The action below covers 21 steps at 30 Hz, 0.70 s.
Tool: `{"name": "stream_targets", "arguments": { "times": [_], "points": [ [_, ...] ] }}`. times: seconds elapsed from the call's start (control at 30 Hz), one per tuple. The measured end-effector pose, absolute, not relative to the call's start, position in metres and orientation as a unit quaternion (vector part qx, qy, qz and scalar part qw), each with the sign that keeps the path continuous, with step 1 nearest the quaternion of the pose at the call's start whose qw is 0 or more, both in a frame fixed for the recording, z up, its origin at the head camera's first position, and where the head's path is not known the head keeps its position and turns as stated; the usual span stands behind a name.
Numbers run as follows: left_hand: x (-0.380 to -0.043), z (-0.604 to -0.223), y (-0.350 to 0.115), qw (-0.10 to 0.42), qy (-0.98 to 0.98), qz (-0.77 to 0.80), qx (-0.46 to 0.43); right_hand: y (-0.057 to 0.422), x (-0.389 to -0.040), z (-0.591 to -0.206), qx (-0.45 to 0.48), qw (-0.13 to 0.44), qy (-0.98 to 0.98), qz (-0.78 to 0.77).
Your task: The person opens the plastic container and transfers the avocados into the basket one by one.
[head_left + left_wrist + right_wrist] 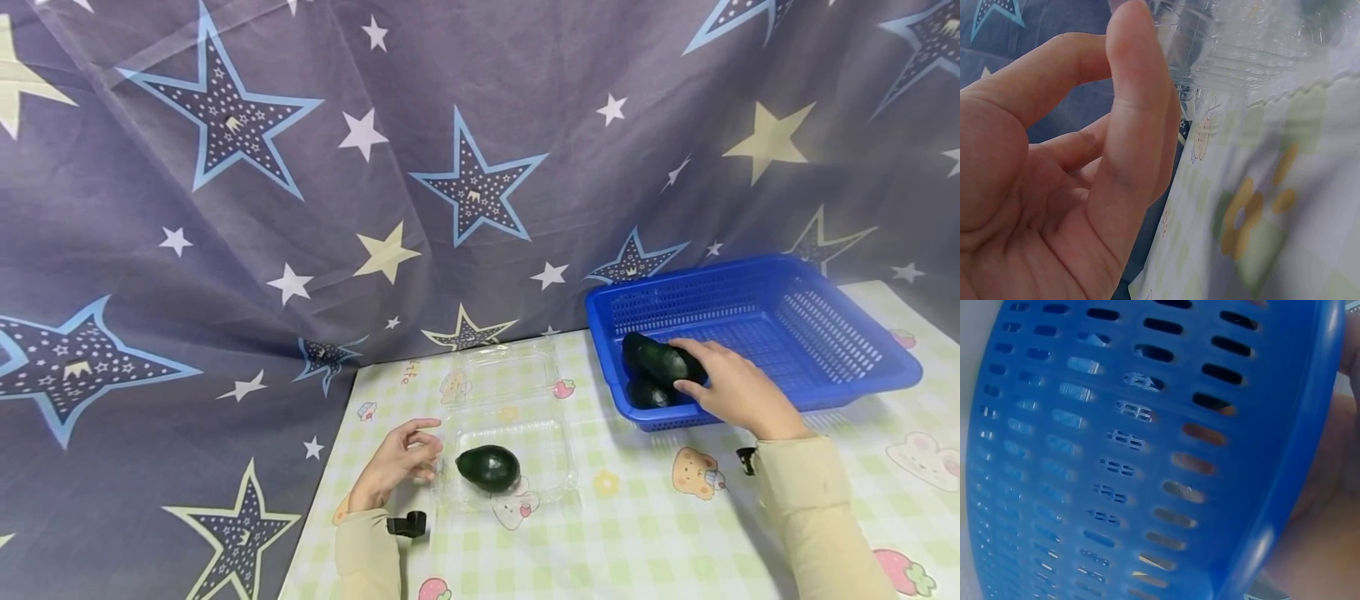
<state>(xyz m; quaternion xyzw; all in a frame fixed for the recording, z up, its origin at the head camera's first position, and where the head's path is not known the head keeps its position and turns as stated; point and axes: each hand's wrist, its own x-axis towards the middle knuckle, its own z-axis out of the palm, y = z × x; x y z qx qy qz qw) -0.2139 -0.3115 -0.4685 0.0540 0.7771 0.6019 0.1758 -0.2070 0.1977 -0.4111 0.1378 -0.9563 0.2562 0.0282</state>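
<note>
In the head view my right hand (738, 390) reaches over the near rim of a blue basket (862, 390) and grips a dark green avocado (670, 363). More avocados lie beside and under it, one of them (647, 394) against the basket's near left corner. A single avocado (489, 468) sits in an open clear plastic box (551, 437). Just left of that box is my left hand (401, 458), its fingers loosely bent around nothing. The left wrist view shows the bare palm (1041, 231). Basket wall hides most of the right hand in the right wrist view.
The box's clear lid (510, 371) lies folded back toward the starry curtain (360, 200) behind the table. A checked, patterned cloth (622, 533) covers the table. The basket has perforated raised walls (1072, 444).
</note>
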Motion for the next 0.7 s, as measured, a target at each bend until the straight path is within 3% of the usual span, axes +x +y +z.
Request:
{"name": "stream_targets", "arguments": {
  "times": [0.7],
  "points": [
    [-0.215, -0.47, -0.314, 0.175, 0.775, 0.604, 0.061, 0.21, -0.223, -0.418, 0.116, 0.002, -0.959, 0.26]
  ]
}}
